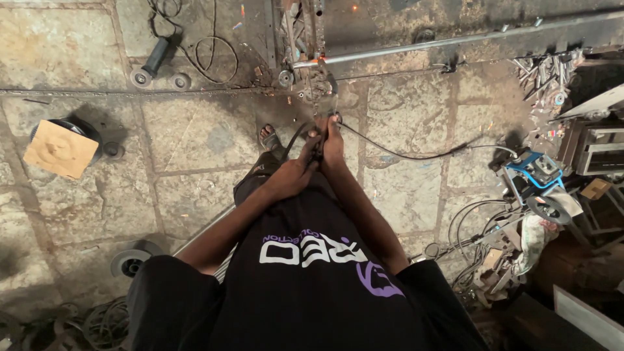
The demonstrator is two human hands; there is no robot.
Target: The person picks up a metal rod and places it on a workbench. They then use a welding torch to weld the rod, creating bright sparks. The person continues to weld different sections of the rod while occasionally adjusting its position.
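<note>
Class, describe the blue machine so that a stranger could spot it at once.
Start at the stone floor and go to its cluttered right edge. The small blue boxy machine sits there among grey cables, at the end of the black cable running from the hands. It is the only bright blue thing.

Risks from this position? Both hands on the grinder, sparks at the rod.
1. Sparks fly where the angle grinder meets the metal rod; the left hand and right hand are bare and close, so burns seem possible.
2. The sandalled foot sits just beside the cut, exposed to sparks or a slip.
3. The power cable trails across the floor near the feet: a likely snag or trip.
</note>
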